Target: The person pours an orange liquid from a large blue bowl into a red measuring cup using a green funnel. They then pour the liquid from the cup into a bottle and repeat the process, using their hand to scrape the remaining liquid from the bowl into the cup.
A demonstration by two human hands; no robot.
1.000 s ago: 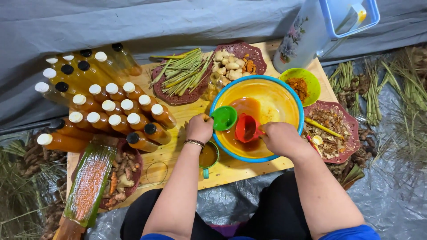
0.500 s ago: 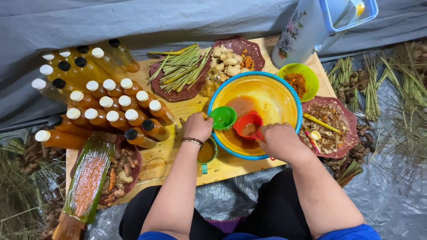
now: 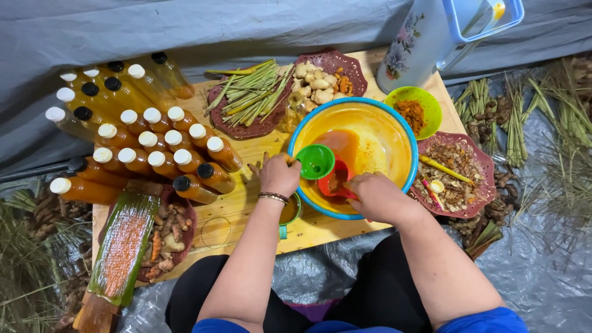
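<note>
Head view: left hand (image 3: 279,174) clamped on green funnel (image 3: 316,161), right hand (image 3: 377,196) clamped on red scoop (image 3: 335,180), both over yellow bowl (image 3: 394,132) mid-desk. Best kept: funnel upright, scoop tilted slowly, drips falling inside rim.

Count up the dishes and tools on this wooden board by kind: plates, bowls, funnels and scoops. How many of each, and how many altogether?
Dark red plates: 4
Bowls, the yellow bowl and the green bowl: 2
Green funnel: 1
Red scoop: 1
Total: 8
</note>
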